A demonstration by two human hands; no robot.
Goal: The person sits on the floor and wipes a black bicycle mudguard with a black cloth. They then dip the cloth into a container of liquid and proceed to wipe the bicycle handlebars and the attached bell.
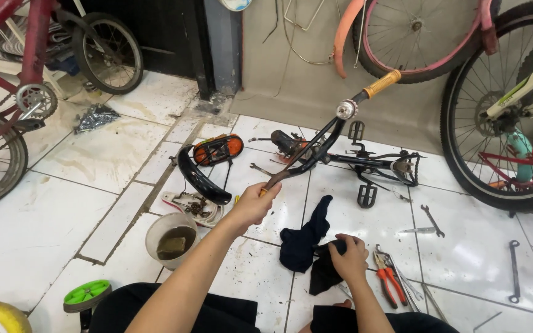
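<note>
**Handlebar gripped, rag pinched on the tiles**

Black handlebar, curved and scuffed, rising from lower left to upper right above the white tiled floor; orange grip on the far end, round chrome bell just below it. Near end, bare and rusty, clamped in the left hand, fingers wrapped tight around it. Dark navy rag crumpled on the floor below the bar, its lower fold pinched under the right hand, fingers closed on the cloth. No packages, labels or signs legible anywhere.

Just right of that hand: red-handled pliers among other tools. Further right: two loose wrenches. Behind the bar: black crank with pedals lying flat. Left of the bar: black mudguard, orange-and-black saddle, white bowl of murky liquid. Bottom left: green plastic wheel. Around the edges: bicycle wheels, red frame, pink rim.
</note>
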